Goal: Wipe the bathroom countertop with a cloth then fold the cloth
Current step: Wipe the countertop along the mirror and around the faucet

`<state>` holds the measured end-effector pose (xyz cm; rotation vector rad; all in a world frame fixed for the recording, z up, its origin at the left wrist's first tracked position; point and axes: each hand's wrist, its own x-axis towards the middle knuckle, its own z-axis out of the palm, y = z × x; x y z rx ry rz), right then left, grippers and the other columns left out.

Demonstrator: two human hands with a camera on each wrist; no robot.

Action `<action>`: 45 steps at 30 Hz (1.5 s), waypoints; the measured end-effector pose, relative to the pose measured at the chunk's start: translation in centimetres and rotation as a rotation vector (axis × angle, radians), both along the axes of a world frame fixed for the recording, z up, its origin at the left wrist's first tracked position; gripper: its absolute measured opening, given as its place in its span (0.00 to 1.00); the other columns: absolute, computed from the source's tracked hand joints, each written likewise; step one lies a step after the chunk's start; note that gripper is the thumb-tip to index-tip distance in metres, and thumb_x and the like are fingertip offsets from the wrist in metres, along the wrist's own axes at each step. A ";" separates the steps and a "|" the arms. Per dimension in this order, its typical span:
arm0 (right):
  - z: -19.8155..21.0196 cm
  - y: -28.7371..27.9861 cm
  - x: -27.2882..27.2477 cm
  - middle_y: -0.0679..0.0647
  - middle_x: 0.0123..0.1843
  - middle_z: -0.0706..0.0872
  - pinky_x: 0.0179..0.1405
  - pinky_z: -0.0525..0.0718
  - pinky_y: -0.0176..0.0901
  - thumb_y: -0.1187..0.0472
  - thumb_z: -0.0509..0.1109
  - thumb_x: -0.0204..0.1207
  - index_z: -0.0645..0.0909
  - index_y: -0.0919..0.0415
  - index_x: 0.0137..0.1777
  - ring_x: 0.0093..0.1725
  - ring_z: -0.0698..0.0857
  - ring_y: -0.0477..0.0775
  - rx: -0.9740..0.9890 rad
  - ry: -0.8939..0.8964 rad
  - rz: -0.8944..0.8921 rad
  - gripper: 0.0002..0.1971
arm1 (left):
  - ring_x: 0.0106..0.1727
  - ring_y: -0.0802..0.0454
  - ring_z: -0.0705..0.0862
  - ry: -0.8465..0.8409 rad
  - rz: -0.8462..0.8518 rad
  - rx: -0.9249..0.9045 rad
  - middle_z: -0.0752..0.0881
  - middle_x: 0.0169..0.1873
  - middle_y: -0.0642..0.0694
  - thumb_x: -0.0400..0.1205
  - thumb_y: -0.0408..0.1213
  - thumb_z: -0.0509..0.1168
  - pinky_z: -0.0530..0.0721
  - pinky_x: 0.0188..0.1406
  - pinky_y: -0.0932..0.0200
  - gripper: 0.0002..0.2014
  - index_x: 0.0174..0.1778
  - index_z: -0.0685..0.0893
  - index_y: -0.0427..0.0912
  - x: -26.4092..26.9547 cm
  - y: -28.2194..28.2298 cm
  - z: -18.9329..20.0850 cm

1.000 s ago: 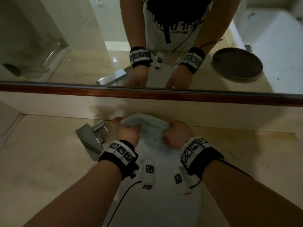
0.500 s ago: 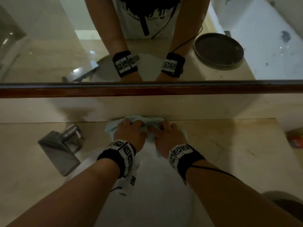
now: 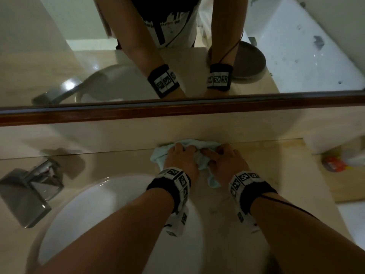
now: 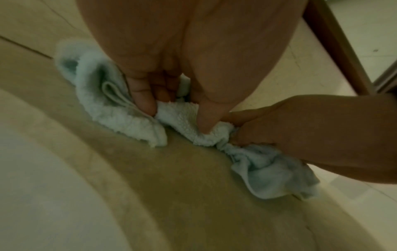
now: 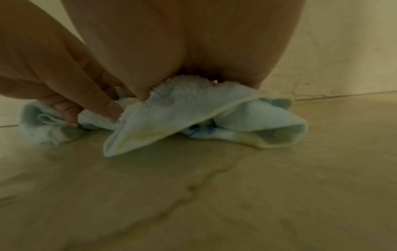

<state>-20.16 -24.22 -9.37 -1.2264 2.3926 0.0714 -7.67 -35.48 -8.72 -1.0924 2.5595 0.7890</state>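
A crumpled light blue terry cloth lies on the beige stone countertop, against the back wall to the right of the basin. My left hand presses down on its left part, thumb and fingers curled and pinching folds. Beside it, my right hand holds the right part with bent fingers, the cloth bunched under the palm. Loose ends of the cloth stick out on both sides of the hands.
A white round basin sits at lower left, with a chrome faucet behind it. A mirror with a brown wooden frame runs above the back wall. A red-and-white packet lies at the counter's far right.
Both hands have slid the cloth to the right along the back wall, away from the faucet. They went from gripping it loosely bunched to pressing it onto the counter.
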 end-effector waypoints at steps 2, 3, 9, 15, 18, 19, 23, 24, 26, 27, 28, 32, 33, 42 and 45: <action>-0.4 1.0 -0.9 0.55 0.72 0.65 0.64 0.80 0.55 0.43 0.48 0.83 0.58 0.26 0.78 0.61 0.73 0.64 -0.001 0.007 -0.024 0.23 | 0.75 0.37 0.70 0.022 -0.018 0.021 0.69 0.73 0.41 0.83 0.47 0.65 0.71 0.77 0.44 0.28 0.79 0.68 0.55 -1.1 0.8 -0.1; -0.6 1.4 -1.2 0.56 0.71 0.66 0.62 0.81 0.55 0.42 0.47 0.82 0.58 0.26 0.78 0.60 0.74 0.65 0.000 0.007 -0.037 0.24 | 0.75 0.38 0.70 0.032 -0.039 0.023 0.69 0.73 0.41 0.82 0.47 0.65 0.71 0.77 0.44 0.28 0.79 0.68 0.55 -1.5 1.2 -0.1; -0.9 3.9 -1.3 0.53 0.76 0.68 0.60 0.81 0.56 0.44 0.52 0.80 0.59 0.29 0.79 0.65 0.73 0.65 0.074 -0.062 -0.021 0.26 | 0.73 0.37 0.73 -0.006 -0.149 -0.018 0.74 0.74 0.41 0.83 0.51 0.63 0.77 0.70 0.41 0.25 0.77 0.69 0.52 -2.0 3.6 -0.1; 1.2 5.9 1.8 0.55 0.69 0.66 0.57 0.80 0.47 0.48 0.57 0.83 0.60 0.28 0.78 0.59 0.77 0.63 0.111 -0.181 0.020 0.25 | 0.70 0.39 0.77 -0.100 -0.208 0.053 0.79 0.69 0.42 0.83 0.50 0.62 0.80 0.68 0.42 0.22 0.72 0.70 0.49 0.9 4.8 0.8; 2.4 6.0 4.2 0.54 0.67 0.67 0.62 0.82 0.48 0.51 0.62 0.82 0.62 0.29 0.78 0.59 0.80 0.62 0.107 -0.224 0.054 0.26 | 0.65 0.38 0.81 -0.123 -0.209 0.080 0.81 0.67 0.41 0.83 0.50 0.63 0.83 0.64 0.43 0.22 0.71 0.69 0.48 3.6 5.0 1.0; 2.7 5.8 5.0 0.54 0.67 0.67 0.63 0.82 0.49 0.51 0.63 0.82 0.63 0.29 0.78 0.61 0.80 0.62 0.121 -0.251 0.065 0.27 | 0.64 0.38 0.83 -0.126 -0.190 0.119 0.82 0.66 0.41 0.83 0.50 0.63 0.84 0.63 0.43 0.22 0.71 0.69 0.48 4.6 4.9 1.0; 3.9 3.4 9.1 0.52 0.69 0.69 0.65 0.82 0.53 0.50 0.65 0.82 0.64 0.32 0.77 0.65 0.80 0.63 0.143 -0.234 0.151 0.26 | 0.56 0.40 0.85 -0.086 -0.057 0.256 0.84 0.62 0.40 0.84 0.50 0.61 0.86 0.56 0.48 0.23 0.73 0.67 0.46 9.5 3.4 1.5; 4.2 2.4 10.1 0.53 0.71 0.69 0.66 0.82 0.54 0.50 0.64 0.82 0.64 0.33 0.78 0.66 0.79 0.64 0.121 -0.207 0.166 0.26 | 0.54 0.40 0.86 -0.068 -0.017 0.262 0.84 0.61 0.39 0.85 0.50 0.59 0.85 0.51 0.50 0.24 0.75 0.65 0.45 10.5 2.6 1.8; 4.7 -0.2 12.5 0.55 0.74 0.67 0.68 0.80 0.56 0.51 0.64 0.82 0.64 0.38 0.80 0.69 0.78 0.64 0.084 -0.162 0.197 0.27 | 0.53 0.40 0.86 -0.038 0.092 0.271 0.85 0.62 0.38 0.86 0.50 0.58 0.84 0.44 0.53 0.30 0.81 0.60 0.42 12.7 0.5 2.8; 5.2 -1.6 13.7 0.55 0.74 0.66 0.68 0.80 0.56 0.52 0.65 0.82 0.64 0.40 0.80 0.70 0.77 0.64 0.060 -0.149 0.206 0.27 | 0.57 0.40 0.86 -0.012 0.168 0.286 0.84 0.65 0.38 0.86 0.51 0.58 0.84 0.45 0.54 0.33 0.83 0.57 0.41 13.8 -0.6 3.5; 5.7 -2.9 14.8 0.56 0.74 0.66 0.67 0.81 0.56 0.53 0.65 0.82 0.64 0.40 0.80 0.70 0.78 0.64 0.028 -0.134 0.213 0.28 | 0.62 0.40 0.85 0.021 0.250 0.291 0.82 0.69 0.38 0.86 0.51 0.58 0.84 0.50 0.55 0.34 0.85 0.55 0.42 14.8 -1.7 4.2; 9.4 -7.9 18.5 0.57 0.68 0.68 0.59 0.82 0.53 0.56 0.72 0.75 0.63 0.38 0.80 0.63 0.79 0.64 -0.173 -0.048 0.263 0.35 | 0.65 0.40 0.83 0.356 0.521 0.130 0.82 0.69 0.38 0.87 0.46 0.58 0.81 0.63 0.50 0.23 0.79 0.71 0.44 19.0 -4.6 6.3; 10.5 -9.1 19.3 0.57 0.66 0.68 0.58 0.83 0.54 0.55 0.73 0.75 0.65 0.38 0.79 0.60 0.78 0.64 -0.245 -0.042 0.276 0.34 | 0.60 0.42 0.85 0.508 0.581 0.099 0.85 0.65 0.40 0.87 0.44 0.59 0.83 0.59 0.49 0.17 0.72 0.77 0.48 19.9 -5.0 6.5; 16.4 -11.4 22.5 0.54 0.59 0.70 0.52 0.86 0.52 0.54 0.60 0.80 0.79 0.49 0.68 0.51 0.79 0.58 -0.733 -0.078 0.204 0.18 | 0.58 0.41 0.89 1.225 0.889 0.734 0.89 0.56 0.43 0.81 0.42 0.70 0.88 0.59 0.38 0.12 0.59 0.79 0.58 21.3 -6.3 11.5; 17.4 -11.1 21.1 0.57 0.62 0.71 0.56 0.85 0.50 0.59 0.64 0.83 0.81 0.50 0.68 0.53 0.80 0.57 -0.813 -0.074 0.117 0.16 | 0.56 0.40 0.89 1.248 0.855 0.729 0.86 0.57 0.39 0.83 0.35 0.69 0.91 0.54 0.41 0.16 0.64 0.75 0.44 19.5 -7.2 13.1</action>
